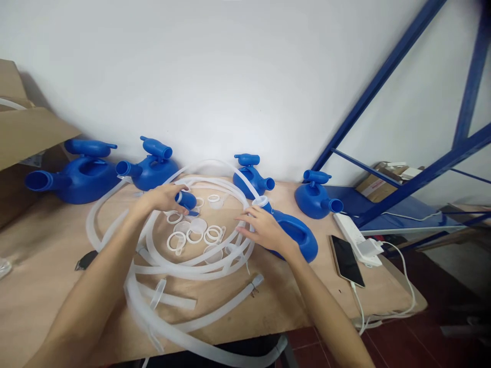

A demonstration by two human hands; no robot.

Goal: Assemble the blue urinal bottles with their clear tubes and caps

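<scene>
My left hand (168,198) curls its thumb and fingers around a short blue cylindrical part (187,200) above the table. My right hand (264,226), fingers stretched out, is beside the neck of a blue urinal bottle (307,240) lying tilted on the table; I cannot tell whether it touches the bottle. A white ring (261,201) sits on that bottle's mouth. Between my hands lie several white ring caps (195,234) and clear discs. Coils of translucent hose (180,271) surround them.
Several more blue urinal bottles, including one (316,199) at right, stand along the wall. An open cardboard box (34,133) is at far left. A phone (346,259) and a power strip (355,237) with cables lie at right, near a blue metal rack (387,87).
</scene>
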